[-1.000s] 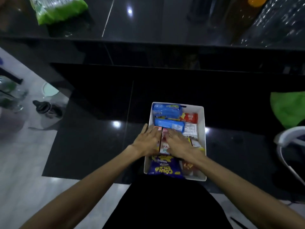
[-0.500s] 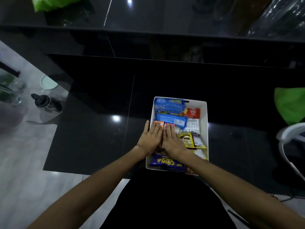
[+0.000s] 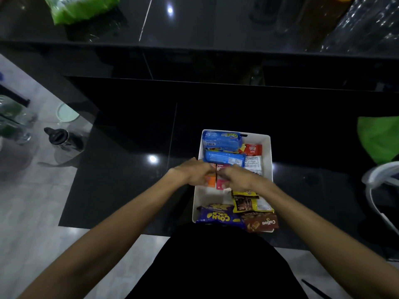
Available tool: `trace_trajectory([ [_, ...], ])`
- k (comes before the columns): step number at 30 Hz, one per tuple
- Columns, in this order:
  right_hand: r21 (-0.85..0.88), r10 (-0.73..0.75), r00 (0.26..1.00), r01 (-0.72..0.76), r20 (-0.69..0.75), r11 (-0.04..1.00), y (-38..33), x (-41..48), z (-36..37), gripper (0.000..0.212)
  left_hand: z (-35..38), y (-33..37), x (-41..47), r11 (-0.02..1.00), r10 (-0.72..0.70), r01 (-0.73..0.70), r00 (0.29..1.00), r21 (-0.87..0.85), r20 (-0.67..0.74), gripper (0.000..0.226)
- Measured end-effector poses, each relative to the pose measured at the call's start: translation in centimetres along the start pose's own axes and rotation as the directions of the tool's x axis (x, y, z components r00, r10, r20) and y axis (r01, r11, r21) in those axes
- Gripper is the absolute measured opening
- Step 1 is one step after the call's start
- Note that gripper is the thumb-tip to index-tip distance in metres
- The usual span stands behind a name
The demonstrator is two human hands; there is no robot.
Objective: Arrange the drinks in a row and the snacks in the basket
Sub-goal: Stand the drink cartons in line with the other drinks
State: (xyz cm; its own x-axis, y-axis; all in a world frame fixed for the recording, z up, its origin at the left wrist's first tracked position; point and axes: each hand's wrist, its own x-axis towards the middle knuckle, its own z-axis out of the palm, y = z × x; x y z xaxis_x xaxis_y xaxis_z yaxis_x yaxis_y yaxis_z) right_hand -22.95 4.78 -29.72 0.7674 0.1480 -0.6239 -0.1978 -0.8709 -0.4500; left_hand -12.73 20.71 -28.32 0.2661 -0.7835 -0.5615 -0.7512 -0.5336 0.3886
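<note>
A white basket (image 3: pixel 267 160) sits on the black counter, packed with snacks. Two blue packets (image 3: pixel 222 140) lie at its far end, a red packet (image 3: pixel 251 149) beside them. At the near end lie a purple corn snack bag (image 3: pixel 218 216), a yellow packet (image 3: pixel 246 203) and a brown Collon packet (image 3: pixel 262 223). In the middle, my left hand (image 3: pixel 192 174) grips an orange box (image 3: pixel 210 180) and my right hand (image 3: pixel 237 179) grips a pink box (image 3: pixel 221 183), side by side and lifted on edge. Bottles (image 3: pixel 354 20) stand blurred on the far shelf.
A green snack bag (image 3: pixel 84 7) lies on the far shelf at left. A green bag (image 3: pixel 380 139) and a white chair (image 3: pixel 380 180) are at right. A steel flask (image 3: pixel 62 139) and glassware (image 3: pixel 15 121) sit on the floor at left.
My hands were pressing flat on the two small boxes. Now the fingers have curled around them and tipped them up, uncovering bare basket floor and the yellow and brown packets.
</note>
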Motion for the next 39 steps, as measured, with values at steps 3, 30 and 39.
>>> trace_trajectory([
  [3, 0.108, 0.010, 0.998, -0.003, -0.063, 0.994, 0.2, -0.1, -1.8, 0.040, -0.7, -0.3, -0.4, 0.986, -0.057, 0.055, 0.998, -0.157, -0.004, 0.042],
  [30, 0.077, -0.142, 0.758, 0.246, -0.637, 0.966, -4.7, -9.0, -13.1, 0.065, -10.0, 1.7, -6.2, 0.871, -0.074, -0.340, 0.624, -0.356, -0.778, 0.063],
  [39, 0.060, -0.229, 0.506, 0.492, -0.832, 0.869, -10.1, -18.2, -31.5, 0.057, -28.1, 6.1, -11.4, 0.768, -0.010, -0.613, 0.279, -0.186, -0.960, 0.054],
])
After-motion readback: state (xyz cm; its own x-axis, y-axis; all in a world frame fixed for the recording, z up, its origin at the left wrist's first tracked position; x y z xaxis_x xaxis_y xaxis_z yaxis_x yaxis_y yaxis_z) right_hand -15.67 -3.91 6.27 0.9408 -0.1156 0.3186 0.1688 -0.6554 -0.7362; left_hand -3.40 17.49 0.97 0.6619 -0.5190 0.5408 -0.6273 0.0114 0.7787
